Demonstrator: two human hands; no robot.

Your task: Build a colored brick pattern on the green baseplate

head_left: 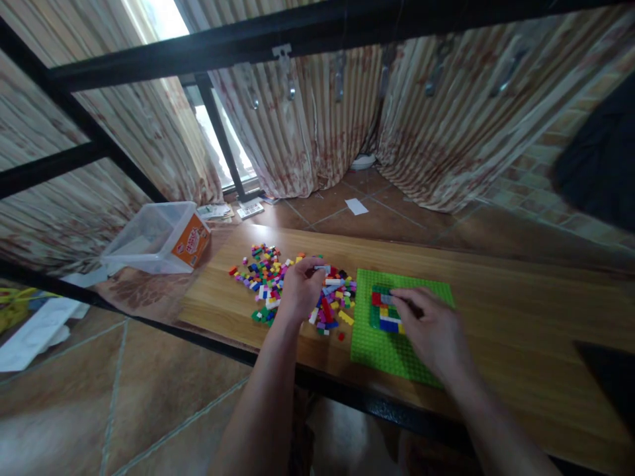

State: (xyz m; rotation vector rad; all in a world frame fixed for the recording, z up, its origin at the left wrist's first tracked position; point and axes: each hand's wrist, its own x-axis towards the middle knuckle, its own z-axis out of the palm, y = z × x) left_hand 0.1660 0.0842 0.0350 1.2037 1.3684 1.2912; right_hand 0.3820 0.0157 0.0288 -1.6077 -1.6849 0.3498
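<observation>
My left hand [301, 287] is over a loose heap of mixed toy bricks [268, 281], its thumb and fingers closed on a pale grey-blue brick [323, 269]. On the right, a bright green baseplate [380, 357] lies flat, carrying a small build on a darker green plate [374, 317] with red, yellow, white and blue bricks. My right hand [431, 330] reaches over that build, fingertips pinched at a grey brick [387, 299] beside a red brick [376, 299]. The hand covers the right part of the build. Whether the grey brick is pressed on, I cannot tell.
The wooden table [510, 317] extends right, with a dark flat object [605, 377] at its edge. A clear plastic box [153, 238] with an orange label stands at the left. A black metal bar [317, 43] with hooks crosses above. A red brick [341, 336] lies near the front edge.
</observation>
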